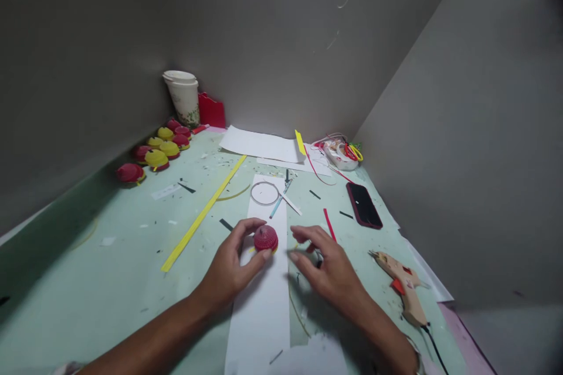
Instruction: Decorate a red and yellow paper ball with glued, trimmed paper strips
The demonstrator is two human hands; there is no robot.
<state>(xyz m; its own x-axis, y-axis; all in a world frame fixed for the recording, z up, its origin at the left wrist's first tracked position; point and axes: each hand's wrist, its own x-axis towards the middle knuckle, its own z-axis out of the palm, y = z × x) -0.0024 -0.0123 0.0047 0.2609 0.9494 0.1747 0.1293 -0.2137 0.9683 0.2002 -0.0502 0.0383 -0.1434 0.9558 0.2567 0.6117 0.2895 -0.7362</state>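
A small red dome of coiled paper (pixel 266 238) with a yellow edge below sits over a long white paper strip (pixel 260 310). My left hand (pixel 240 258) curls around its left side, thumb at the front and fingers at the back, closed on it. To the right, my right hand (pixel 323 258) hovers with thumb and fingers apart and holds nothing. Beyond the dome, a thin ring (pixel 264 193) lies on the white strip, beside a blue pencil-like stick (pixel 278 205) and a narrow white strip (pixel 290 203).
Several red and yellow domes (pixel 157 159) stand at the back left near a paper cup (pixel 182 96). A long yellow strip (pixel 204 211) lies left of the white strip. On the right are a phone (pixel 365 205) and a corded glue gun (pixel 402 284). Grey walls enclose the table.
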